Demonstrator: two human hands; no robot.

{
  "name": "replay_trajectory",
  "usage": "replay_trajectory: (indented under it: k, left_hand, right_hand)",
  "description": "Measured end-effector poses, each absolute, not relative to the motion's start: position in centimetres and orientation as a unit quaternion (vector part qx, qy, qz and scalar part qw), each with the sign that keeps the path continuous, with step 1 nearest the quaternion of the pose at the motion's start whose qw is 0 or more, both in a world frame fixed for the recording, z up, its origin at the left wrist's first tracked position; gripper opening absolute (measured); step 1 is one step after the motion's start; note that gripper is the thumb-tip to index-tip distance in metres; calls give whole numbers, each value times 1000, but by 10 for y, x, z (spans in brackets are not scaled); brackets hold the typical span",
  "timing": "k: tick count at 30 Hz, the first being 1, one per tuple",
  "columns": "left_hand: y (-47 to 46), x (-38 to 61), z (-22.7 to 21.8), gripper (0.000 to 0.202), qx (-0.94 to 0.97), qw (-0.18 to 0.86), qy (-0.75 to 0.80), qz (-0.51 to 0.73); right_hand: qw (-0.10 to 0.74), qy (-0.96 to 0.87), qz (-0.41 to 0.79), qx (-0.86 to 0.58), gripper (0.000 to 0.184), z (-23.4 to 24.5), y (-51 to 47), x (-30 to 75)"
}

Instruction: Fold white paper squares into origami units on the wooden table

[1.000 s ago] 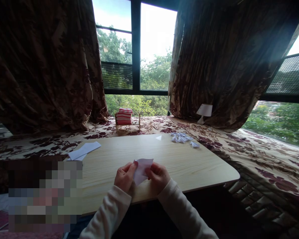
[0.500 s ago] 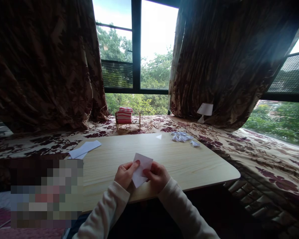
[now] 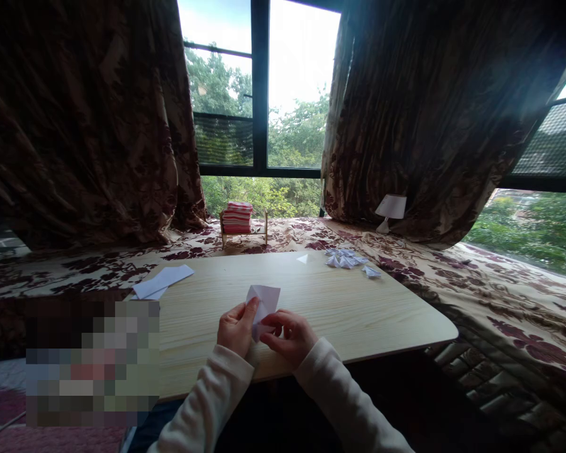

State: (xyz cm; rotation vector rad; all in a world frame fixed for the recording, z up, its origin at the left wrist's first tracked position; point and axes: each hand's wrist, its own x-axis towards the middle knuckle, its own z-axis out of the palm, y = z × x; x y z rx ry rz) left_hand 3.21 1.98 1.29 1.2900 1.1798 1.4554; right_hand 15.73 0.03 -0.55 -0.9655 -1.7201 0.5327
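A small square piece of white paper [image 3: 266, 298] is held up over the near part of the table, tilted, with a crease near its top left. My left hand [image 3: 236, 326] grips its left side, thumb on the front face. At the lower right edge, my right hand [image 3: 290, 335] has its thumb and forefinger around a part of the paper that looks bent up. The exact contact there is partly hidden by the fingers. Both hands are above the pale wooden table [image 3: 358, 314].
White paper strips [image 3: 165, 281] lie at the table's left edge. Several folded white paper pieces [image 3: 344, 258] sit at the far right, with one folded piece [image 3: 371, 272] apart. Beyond the table are a rack of striped cloths [image 3: 238, 218] and a small lamp [image 3: 390, 207].
The paper has turned and shifted slightly left in my left hand. My right hand has moved from the paper's right side to its lower edge, with its fingers spread wider.
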Motion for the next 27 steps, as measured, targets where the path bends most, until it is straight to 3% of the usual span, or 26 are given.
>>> replay_trajectory:
  k: [7, 11, 13, 17, 22, 27]
  left_hand:
    - [21, 31, 10, 25, 474, 450, 458, 603]
    - [31, 26, 1, 26, 434, 443, 451, 642]
    - [37, 23, -3, 28, 410, 432, 455, 662]
    - [39, 21, -5, 38, 377, 413, 461, 688]
    - [25, 27, 4, 69, 474, 421, 439, 636]
    - [19, 30, 5, 70, 491, 449, 416, 620]
  right_hand:
    - [599, -682, 151, -392, 9, -11, 4, 165]
    - [578, -699, 147, -393, 24, -15, 6, 164]
    - [567, -710, 136, -395, 22, -15, 5, 163]
    - [612, -652, 113, -433, 12, -11, 3, 168]
    - [689, -533, 134, -473, 11, -13, 9, 176]
    - [624, -598, 170, -473, 19, -12, 8, 169]
